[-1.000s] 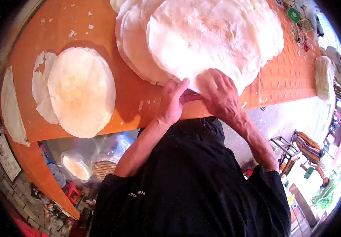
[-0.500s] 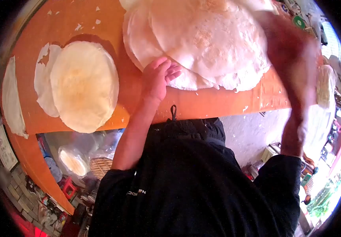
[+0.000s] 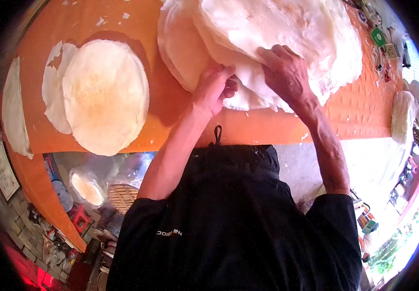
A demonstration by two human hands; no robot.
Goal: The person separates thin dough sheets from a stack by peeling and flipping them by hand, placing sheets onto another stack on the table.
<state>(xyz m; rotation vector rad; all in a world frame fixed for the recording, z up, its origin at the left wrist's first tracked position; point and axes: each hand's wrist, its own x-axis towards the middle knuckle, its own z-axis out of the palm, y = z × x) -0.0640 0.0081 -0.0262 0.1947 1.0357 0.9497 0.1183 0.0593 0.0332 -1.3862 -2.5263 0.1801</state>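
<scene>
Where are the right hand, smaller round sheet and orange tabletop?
Right hand (image 3: 287,72): head view, back of hand.
Smaller round sheet (image 3: 105,97): head view, face's middle.
Orange tabletop (image 3: 258,127): head view, bare front strip.

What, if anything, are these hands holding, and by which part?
The right hand pinches the top sheet by its near edge; whether the left hand grips anything can't be told.

No text fully legible. White lettering (image 3: 169,233) on black shirt (image 3: 238,237), 7 o'clock from centre: too small to read. Pale panel (image 3: 3,170), 9 o'clock: printed marks, illegible.
</scene>
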